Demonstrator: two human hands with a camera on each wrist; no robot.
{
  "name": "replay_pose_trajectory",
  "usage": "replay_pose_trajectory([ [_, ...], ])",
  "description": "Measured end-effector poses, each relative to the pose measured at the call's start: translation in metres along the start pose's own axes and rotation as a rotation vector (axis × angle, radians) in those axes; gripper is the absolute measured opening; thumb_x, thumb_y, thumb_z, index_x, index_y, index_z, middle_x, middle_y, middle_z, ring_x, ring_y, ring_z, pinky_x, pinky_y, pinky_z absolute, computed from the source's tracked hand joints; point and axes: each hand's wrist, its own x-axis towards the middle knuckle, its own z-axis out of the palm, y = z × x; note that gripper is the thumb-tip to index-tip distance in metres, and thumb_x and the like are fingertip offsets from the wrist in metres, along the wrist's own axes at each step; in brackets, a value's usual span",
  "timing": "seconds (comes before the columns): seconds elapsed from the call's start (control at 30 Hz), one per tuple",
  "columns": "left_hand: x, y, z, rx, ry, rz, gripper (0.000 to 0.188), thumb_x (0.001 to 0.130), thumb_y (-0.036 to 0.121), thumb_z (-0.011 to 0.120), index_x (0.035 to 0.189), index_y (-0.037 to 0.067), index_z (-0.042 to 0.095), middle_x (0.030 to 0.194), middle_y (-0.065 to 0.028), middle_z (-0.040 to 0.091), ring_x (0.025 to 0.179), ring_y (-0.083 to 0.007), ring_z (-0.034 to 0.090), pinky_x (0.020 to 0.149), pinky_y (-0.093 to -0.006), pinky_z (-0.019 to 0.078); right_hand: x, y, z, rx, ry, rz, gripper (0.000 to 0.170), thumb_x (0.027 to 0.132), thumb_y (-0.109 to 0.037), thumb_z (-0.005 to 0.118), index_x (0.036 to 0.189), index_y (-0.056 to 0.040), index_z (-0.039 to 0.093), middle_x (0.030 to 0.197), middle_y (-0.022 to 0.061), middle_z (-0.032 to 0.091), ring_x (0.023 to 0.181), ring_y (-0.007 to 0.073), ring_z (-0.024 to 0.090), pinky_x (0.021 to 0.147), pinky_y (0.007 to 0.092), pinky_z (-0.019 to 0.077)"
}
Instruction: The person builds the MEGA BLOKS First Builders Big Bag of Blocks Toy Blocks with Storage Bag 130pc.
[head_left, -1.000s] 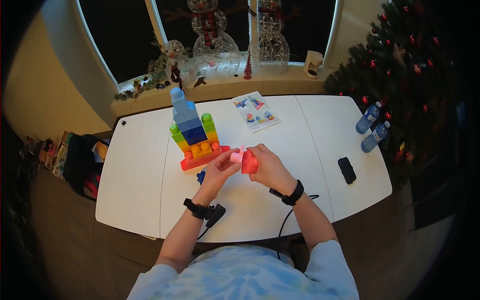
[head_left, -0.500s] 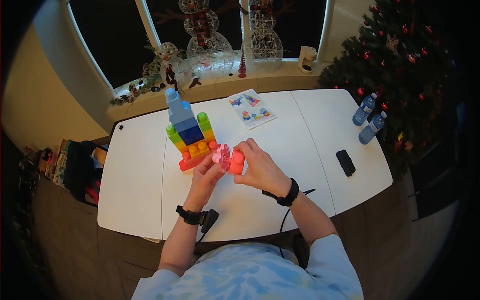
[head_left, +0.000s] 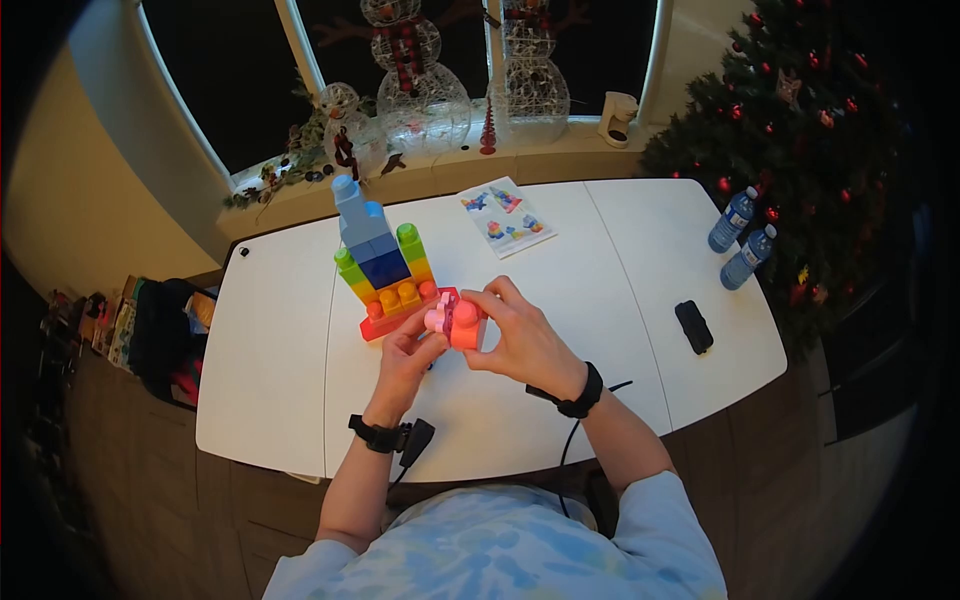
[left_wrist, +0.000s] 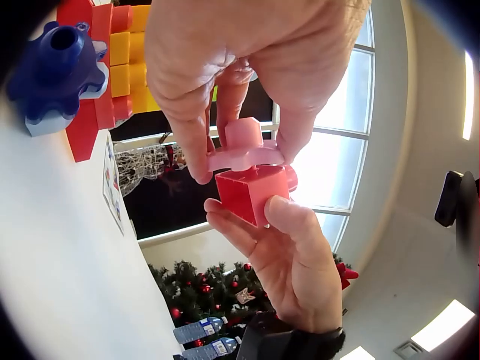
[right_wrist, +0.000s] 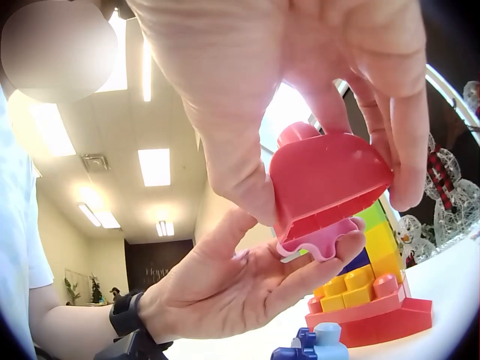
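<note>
My left hand (head_left: 404,362) pinches a pink gear-shaped toy block (left_wrist: 246,158) at its edges, between thumb and fingers. Held by my right hand (head_left: 532,348), a red building block (right_wrist: 330,176) with one rounded side lies right against the pink gear. A small peg shows between the two pieces in the left wrist view. Both are held above the table, in front of a block tower (head_left: 380,262) with a red base, orange and green sides and a blue middle. Beside that base sits a dark blue gear block (left_wrist: 56,71) with a light blue block (right_wrist: 330,341).
A picture sheet (head_left: 507,217) of block models lies at the table's far side. Two water bottles (head_left: 748,257) and a black case (head_left: 693,327) stand or lie on the right. Cables run from the wrist cameras over the white table (head_left: 265,400).
Both hands have shifted left toward the tower. The pink gear has been turned, and the red block has come closer against it, narrowing the gap seen half a second ago.
</note>
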Motion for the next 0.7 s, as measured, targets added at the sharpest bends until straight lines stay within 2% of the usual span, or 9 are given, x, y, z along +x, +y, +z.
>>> replay_pose_trajectory([
  [0.07,-0.001,-0.002,0.002,-0.026,-0.005,0.005,0.058,0.097,0.011,0.071,0.151,0.002,0.05,0.14,-0.0056,0.062,0.121,-0.0137,0.062,0.106,-0.0309,0.0504,0.0,0.0,-0.001,0.033,-0.055,0.046,0.067,0.073,-0.017,0.083,0.135,-0.0026,0.062,0.113,0.0156,0.058,0.103,0.0346,0.066,0.091,0.0403,0.0552],
  [0.2,-0.001,-0.004,0.005,0.052,-0.006,-0.003,0.06,0.095,0.008,0.073,0.15,0.002,0.051,0.14,-0.0076,0.061,0.121,-0.0164,0.064,0.106,-0.0321,0.051,-0.001,0.011,0.001,0.023,-0.077,0.057,0.069,0.074,-0.017,0.085,0.138,-0.0021,0.062,0.114,0.0158,0.059,0.102,0.0339,0.066,0.091,0.0401,0.0553],
  [0.3,-0.001,0.003,0.013,0.13,0.024,0.055,0.062,0.09,0.005,0.079,0.146,0.001,0.053,0.14,-0.0086,0.061,0.123,-0.0191,0.065,0.105,-0.0332,0.0531,0.001,0.031,0.005,0.049,-0.09,-0.024,0.075,0.077,-0.015,0.086,0.145,-0.0014,0.057,0.121,0.0152,0.06,0.108,0.031,0.067,0.092,0.0379,0.0568],
  [0.37,-0.001,0.001,0.018,0.167,0.055,0.097,0.063,0.087,0.004,0.082,0.143,0.001,0.054,0.139,-0.0095,0.061,0.124,-0.0206,0.065,0.105,-0.0337,0.0544,0.004,0.044,0.003,0.264,-0.214,0.118,0.078,0.082,-0.014,0.084,0.151,0.0002,0.049,0.135,0.0146,0.059,0.12,0.0273,0.065,0.094,0.0359,0.058],
  [0.43,0.001,-0.008,0.015,0.49,0.157,0.269,0.065,0.081,0.002,0.085,0.138,0.0,0.055,0.138,-0.0122,0.06,0.124,-0.0224,0.065,0.104,-0.0345,0.0557,0.005,0.046,0.0,0.384,-0.249,0.171,0.078,0.087,-0.015,0.082,0.154,0.001,0.045,0.14,0.0153,0.06,0.123,0.026,0.065,0.094,0.0341,0.0581],
  [0.5,-0.001,-0.016,0.012,0.546,0.172,0.304,0.069,0.077,0.003,0.089,0.137,0.002,0.055,0.137,-0.0118,0.059,0.122,-0.0233,0.066,0.104,-0.0354,0.0564,0.006,0.043,-0.001,0.46,-0.335,0.398,0.078,0.089,-0.018,0.082,0.154,0.0011,0.044,0.138,0.0173,0.063,0.118,0.0269,0.068,0.095,0.0335,0.057],
  [0.57,-0.005,-0.022,0.015,0.742,0.137,0.371,0.073,0.073,0.004,0.092,0.137,0.004,0.056,0.136,-0.0103,0.058,0.118,-0.0243,0.068,0.103,-0.0368,0.0575,-0.001,0.049,0.016,0.541,-0.303,0.407,0.076,0.087,-0.022,0.084,0.15,0.0029,0.049,0.129,0.019,0.068,0.109,0.0267,0.072,0.094,0.034,0.0567],
  [0.63,-0.012,-0.018,0.018,0.76,0.124,0.359,0.078,0.07,0.005,0.094,0.138,0.004,0.056,0.135,-0.0097,0.057,0.117,-0.024,0.067,0.101,-0.0378,0.0588,-0.005,0.048,0.032,0.271,-0.198,0.286,0.075,0.081,-0.031,0.087,0.14,0.0035,0.056,0.117,0.0225,0.072,0.1,0.0304,0.075,0.092,0.0364,0.0572],
  [0.7,-0.017,-0.007,0.014,0.896,0.058,0.299,0.082,0.066,0.006,0.095,0.139,0.006,0.057,0.133,-0.0111,0.058,0.123,-0.0287,0.063,0.104,-0.0399,0.0566,-0.004,0.049,0.033,0.203,-0.176,0.322,0.063,0.078,-0.031,0.087,0.126,0.0016,0.061,0.107,0.0203,0.074,0.096,0.032,0.075,0.088,0.0381,0.058],
])
